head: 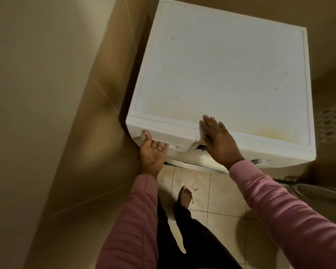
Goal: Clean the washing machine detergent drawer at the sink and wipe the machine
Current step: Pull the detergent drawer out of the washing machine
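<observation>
Now the left hand is gripping the drawer at seven o'clock; the flat right hand is pressing the yellow-stained machine top.

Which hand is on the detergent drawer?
The left hand: palm up, fingers hooked in the drawer recess, thumb on its front. The right hand lies flat on the machine top.

- washer: no legible text, brand or number on top or front
- drawer: front markings unreadable
- display, dial: markings too small to read
</observation>
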